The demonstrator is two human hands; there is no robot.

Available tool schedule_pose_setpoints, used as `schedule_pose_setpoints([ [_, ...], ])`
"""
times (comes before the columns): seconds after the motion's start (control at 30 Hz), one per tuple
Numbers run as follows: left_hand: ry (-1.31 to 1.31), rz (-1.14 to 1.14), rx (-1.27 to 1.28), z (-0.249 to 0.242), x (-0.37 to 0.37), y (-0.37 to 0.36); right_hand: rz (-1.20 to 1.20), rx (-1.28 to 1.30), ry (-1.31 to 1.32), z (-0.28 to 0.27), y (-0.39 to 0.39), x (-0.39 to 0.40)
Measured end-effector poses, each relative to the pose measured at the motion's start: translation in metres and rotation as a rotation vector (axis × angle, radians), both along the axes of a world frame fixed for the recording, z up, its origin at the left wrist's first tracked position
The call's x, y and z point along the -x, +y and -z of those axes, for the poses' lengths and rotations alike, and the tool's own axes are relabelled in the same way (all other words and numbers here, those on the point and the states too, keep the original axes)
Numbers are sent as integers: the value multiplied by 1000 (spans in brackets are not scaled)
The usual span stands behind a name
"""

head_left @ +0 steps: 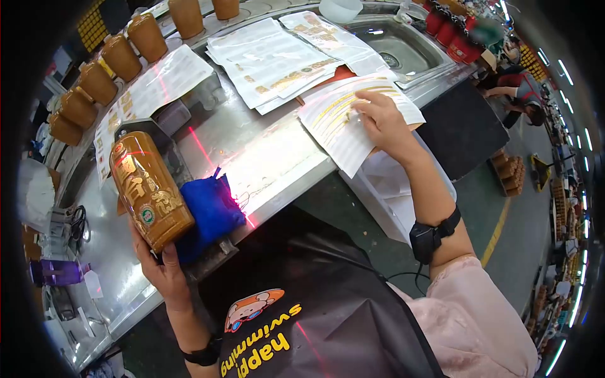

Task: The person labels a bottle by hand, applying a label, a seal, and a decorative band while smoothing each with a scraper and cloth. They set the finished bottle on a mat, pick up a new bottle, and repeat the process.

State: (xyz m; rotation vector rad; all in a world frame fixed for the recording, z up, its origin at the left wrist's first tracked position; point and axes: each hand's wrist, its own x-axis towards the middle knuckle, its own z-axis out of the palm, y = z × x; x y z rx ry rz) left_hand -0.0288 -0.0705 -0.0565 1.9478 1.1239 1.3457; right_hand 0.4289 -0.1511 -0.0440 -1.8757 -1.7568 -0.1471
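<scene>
A glossy brown bottle (151, 192) with gold raised-looking characters and a small green round emblem leans in a dark metal holder (170, 148) on the steel table. My left hand (161, 271) is closed round its lower end, the thumb along the near side. A blue cloth (211, 214) lies against the bottle's right side. Over on the right, my right hand (384, 120) is above a white sheet with gold printed strips (334, 123), fingers curled together at its surface. Whatever may be between those fingertips is too small to make out.
Stacked printed sheets (265, 60) lie at the back beside a steel sink (394, 50). Several brown bottles (120, 57) line the far left. A white bin (397, 183) stands under the table edge. A purple cup (60, 272) is at left; a person (520, 91) bends far right.
</scene>
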Motion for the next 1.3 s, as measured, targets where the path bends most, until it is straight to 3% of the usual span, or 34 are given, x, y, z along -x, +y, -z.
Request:
schedule_pose_setpoints([
  [0.1, 212, -57, -75, -18, 2, -1, 22, 20, -21, -5, 1, 7],
  [0.2, 668, -177, -314, -48, 3, -4, 7, 59, -121, -8, 3, 9],
  [0.23, 706, -209, -373, -47, 4, -1, 17, 57, -146, -6, 4, 7],
  [0.33, 598, -210, -437, -33, 1, 2, -26, -6, -93, -16, 8, 15],
  [0.37, 532, -204, -338, -25, 1, 1, -79, -16, -34, -25, 7, 24],
  [0.47, 503, -202, -246, -18, 2, -1, -215, 76, 252, -56, 11, 68],
  [0.6, 508, -204, -320, -26, 6, -12, -426, 156, 520, -93, 16, 136],
  [0.73, 234, 42, -240, -61, 11, -17, -718, 81, 545, -115, 33, 199],
  [0.8, 185, 169, -148, -76, 10, -15, -786, 63, 564, -117, 43, 225],
  [0.9, 130, 176, -75, -67, 5, -14, -768, 106, 710, -105, 51, 251],
  [1.07, 84, 100, 51, -47, 21, -16, -710, 102, 545, -85, 56, 255],
  [1.17, -146, 117, 37, -56, 12, -17, -753, 79, 475, -89, 58, 258],
  [1.3, 75, 252, -85, -73, 10, -12, -820, 75, 452, -115, 53, 265],
])
